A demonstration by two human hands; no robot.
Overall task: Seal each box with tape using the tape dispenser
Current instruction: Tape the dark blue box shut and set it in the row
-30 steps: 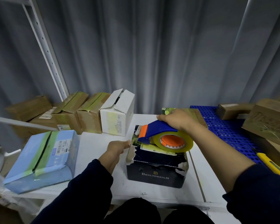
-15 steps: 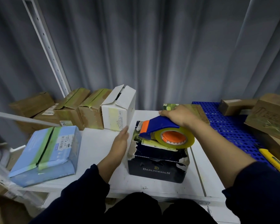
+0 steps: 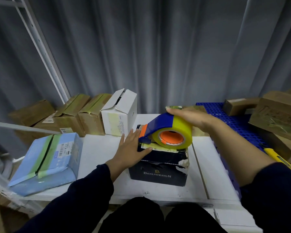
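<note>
A dark navy box (image 3: 158,172) marked BENLYDESIGN, its edges torn, stands in the middle of the white table (image 3: 99,148). On its top sits a blue and orange tape dispenser (image 3: 160,128) with a yellow tape roll (image 3: 180,132). My right hand (image 3: 190,117) grips the dispenser from above and behind. My left hand (image 3: 133,147) lies flat with straight fingers on the box's left top edge, the thumb touching a strip of yellowish tape (image 3: 160,147) on the top.
A light blue taped box (image 3: 45,162) lies at the table's left. Brown cartons (image 3: 84,115) and a white box (image 3: 119,111) with an open flap stand behind. Right: blue perforated surface (image 3: 213,111), brown cartons (image 3: 279,115), yellow utility knife (image 3: 282,162).
My left hand opened from a curl beside the box and moved up onto its left top edge. The dispenser tilted up and shifted slightly right on the box top.
</note>
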